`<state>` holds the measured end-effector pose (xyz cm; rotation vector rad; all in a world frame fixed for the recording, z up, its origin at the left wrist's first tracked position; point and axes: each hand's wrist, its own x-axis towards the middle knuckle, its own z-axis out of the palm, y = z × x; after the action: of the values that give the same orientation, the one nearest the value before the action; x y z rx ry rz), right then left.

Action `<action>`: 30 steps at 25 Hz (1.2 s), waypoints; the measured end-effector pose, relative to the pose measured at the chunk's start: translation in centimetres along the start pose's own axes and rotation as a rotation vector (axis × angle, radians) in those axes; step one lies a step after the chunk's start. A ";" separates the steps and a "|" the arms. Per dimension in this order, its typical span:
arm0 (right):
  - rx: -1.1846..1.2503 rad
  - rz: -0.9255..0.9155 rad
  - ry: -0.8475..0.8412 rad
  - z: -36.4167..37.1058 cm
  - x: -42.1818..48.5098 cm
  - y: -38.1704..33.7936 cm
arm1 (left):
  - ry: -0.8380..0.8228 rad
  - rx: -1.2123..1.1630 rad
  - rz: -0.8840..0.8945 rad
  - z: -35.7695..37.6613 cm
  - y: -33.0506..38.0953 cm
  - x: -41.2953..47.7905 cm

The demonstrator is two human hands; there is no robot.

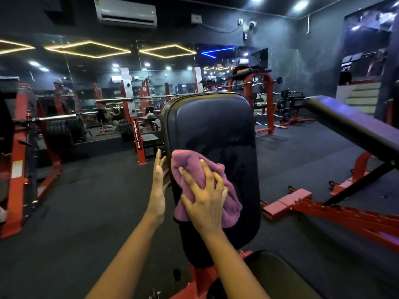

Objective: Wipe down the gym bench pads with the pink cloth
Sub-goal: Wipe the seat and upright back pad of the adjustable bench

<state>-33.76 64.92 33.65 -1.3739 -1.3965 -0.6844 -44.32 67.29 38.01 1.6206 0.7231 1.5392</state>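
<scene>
One pink cloth (194, 167), two hands, and two dark pads on the near bench: a tall back pad (216, 126) and, nearest the camera, a seat pad (272, 277). A second bench (356, 128) stands to the right.

The right hand (205, 203) lies on top of the cloth, fingers spread and bent, its grip clenched into the bunched fabric and pressing it against the lower left of the back pad. The left hand (157, 190) is released, fingers straight and pointing away, edge-on at the pad's left side; whether it touches cannot be told.

The back pad's long axis runs from near to far, rounded top end farthest. The cloth lies lengthwise along it.
</scene>
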 end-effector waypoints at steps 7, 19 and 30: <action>0.047 0.238 0.064 0.2 4.0 6.5 | 0.092 0.122 0.085 3.3 -3.1 -1.4; 0.219 0.793 0.059 0.4 3.6 12.8 | 0.033 0.065 0.053 2.8 -3.6 -1.0; 0.132 0.292 -0.286 0.2 -11.1 -0.6 | 0.055 0.145 0.036 3.1 -2.4 -1.8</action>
<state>-36.21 60.88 23.59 -1.5723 -1.3934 -0.2064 -41.18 66.61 35.08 1.7108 0.8572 1.5943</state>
